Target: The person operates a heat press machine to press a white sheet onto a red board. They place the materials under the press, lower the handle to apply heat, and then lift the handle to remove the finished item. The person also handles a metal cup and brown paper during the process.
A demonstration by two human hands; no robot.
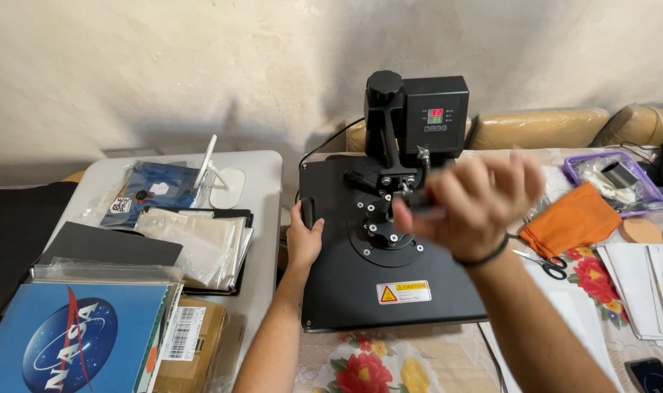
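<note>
The heat press (378,247), a flat black metal slab with a boxy control head, sits on the table (433,360) over a flowered cloth. It looks heavy and rigid. The left hand (303,236) curls around its left edge; the right hand (477,207) closes on the black lever handle (418,198), its natural grip. Orange fabric (571,218) lies soft nearby.
</note>
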